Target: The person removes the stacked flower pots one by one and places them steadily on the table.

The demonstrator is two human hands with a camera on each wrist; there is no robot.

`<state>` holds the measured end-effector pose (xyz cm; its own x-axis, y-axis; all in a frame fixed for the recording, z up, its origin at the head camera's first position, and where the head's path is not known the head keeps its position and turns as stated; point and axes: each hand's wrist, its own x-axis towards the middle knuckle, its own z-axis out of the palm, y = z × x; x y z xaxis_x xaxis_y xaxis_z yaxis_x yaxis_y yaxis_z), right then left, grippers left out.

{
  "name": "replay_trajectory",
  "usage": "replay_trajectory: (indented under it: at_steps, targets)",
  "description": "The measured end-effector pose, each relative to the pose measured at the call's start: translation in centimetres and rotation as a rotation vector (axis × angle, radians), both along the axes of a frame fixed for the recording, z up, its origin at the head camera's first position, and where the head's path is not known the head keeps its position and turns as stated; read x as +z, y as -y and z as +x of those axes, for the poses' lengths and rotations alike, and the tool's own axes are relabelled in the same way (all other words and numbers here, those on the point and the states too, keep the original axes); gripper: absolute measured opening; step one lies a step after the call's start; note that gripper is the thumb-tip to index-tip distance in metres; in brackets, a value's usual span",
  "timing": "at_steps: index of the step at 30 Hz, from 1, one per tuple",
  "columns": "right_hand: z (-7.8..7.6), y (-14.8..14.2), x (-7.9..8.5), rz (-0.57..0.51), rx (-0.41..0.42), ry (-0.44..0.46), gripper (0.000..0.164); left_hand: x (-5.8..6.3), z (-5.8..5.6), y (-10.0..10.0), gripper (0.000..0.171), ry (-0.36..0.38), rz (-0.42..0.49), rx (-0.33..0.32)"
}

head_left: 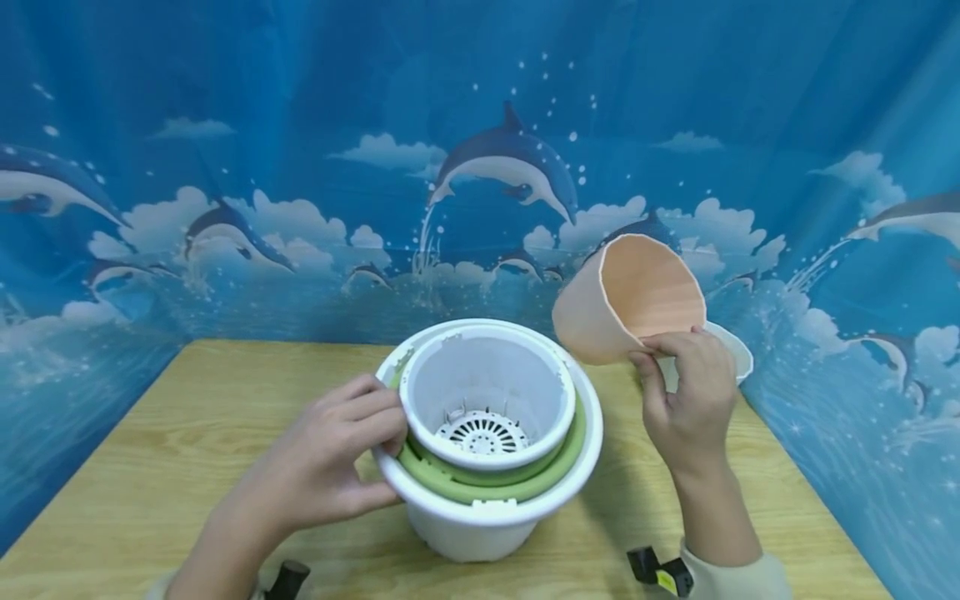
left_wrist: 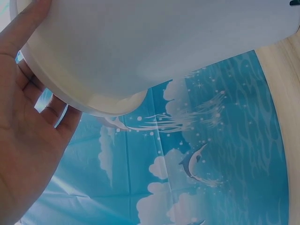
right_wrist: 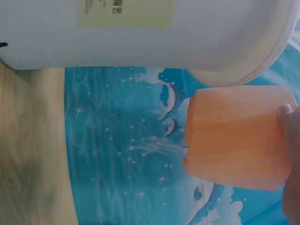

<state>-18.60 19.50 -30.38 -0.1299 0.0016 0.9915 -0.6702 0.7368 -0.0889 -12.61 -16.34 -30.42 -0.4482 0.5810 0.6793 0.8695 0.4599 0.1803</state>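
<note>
A large white plastic flower pot [head_left: 480, 537] stands on the table, with a green pot [head_left: 465, 483] nested inside it. Within the green one sits a smaller white pot [head_left: 487, 358] with a slotted bottom. My left hand [head_left: 337, 462] grips the rim of this stack at its left side, fingers over the edge and thumb below. At the right, my right hand [head_left: 693, 396] pinches the rim of a peach-coloured pot [head_left: 585, 317], held tilted in the air with its mouth toward me. In the right wrist view the peach pot [right_wrist: 239, 138] is close beside the white pot's rim.
Behind my right hand, another white pot [head_left: 731, 346] is partly hidden. The wooden table [head_left: 255, 400] ends at a blue dolphin-print curtain [head_left: 315, 192] at the back and sides. A yellow label [right_wrist: 126, 11] is on the large pot's side.
</note>
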Motion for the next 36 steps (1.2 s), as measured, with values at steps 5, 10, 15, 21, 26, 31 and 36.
replay_trajectory:
  at_steps: [5,10,15,21,26,31,36]
  targets:
    - [-0.9,-0.9,-1.1,0.055,-0.024,0.052,0.042,0.0,-0.1,-0.1,0.045,0.025,-0.012,0.004]
    - [-1.5,-1.6,-1.9,0.106,-0.037,0.108,0.039,0.1,-0.1,-0.1,0.045,0.034,-0.015,0.008]
    - [-2.1,-1.9,-2.8,0.174,-0.052,0.180,0.037,0.1,0.0,-0.1,0.044,0.043,-0.022,0.016]
    - [-2.5,-2.2,-3.7,0.239,-0.065,0.262,0.023,0.1,0.1,-0.1,0.044,0.031,-0.015,0.016]
    - [-2.8,-2.5,-4.4,0.271,-0.083,0.335,0.023,0.0,0.2,-0.1,0.044,0.010,-0.004,0.012]
    - [-3.1,-2.8,-5.1,0.308,-0.091,0.397,0.022,0.0,0.2,-0.1,0.044,0.002,-0.001,0.012]
    - [-3.5,-3.0,-5.6,0.330,-0.083,0.410,0.020,0.0,0.2,-0.1,0.044,0.016,-0.008,0.020]
